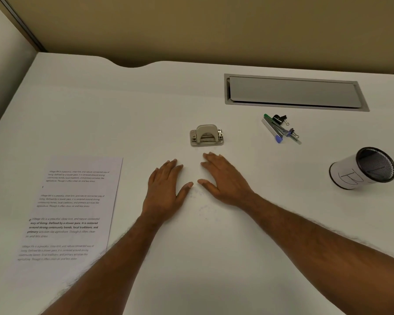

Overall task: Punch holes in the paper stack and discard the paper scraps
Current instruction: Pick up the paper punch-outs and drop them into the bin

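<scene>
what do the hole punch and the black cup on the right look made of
Hole punch: matte beige handle and base, painted metal or plastic, hard to tell; the punch heads at its sides glint silver, likely bare metal. Mesh cup: fine black mesh shows inside, probably metal; a white wrap with handwritten marks, seemingly paper, covers its outside.

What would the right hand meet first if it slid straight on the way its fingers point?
The right hand lies flat on the desk, fingers angled forward and slightly left. Sliding on, it would probably meet the hole punch first; nothing shows between them.
</scene>
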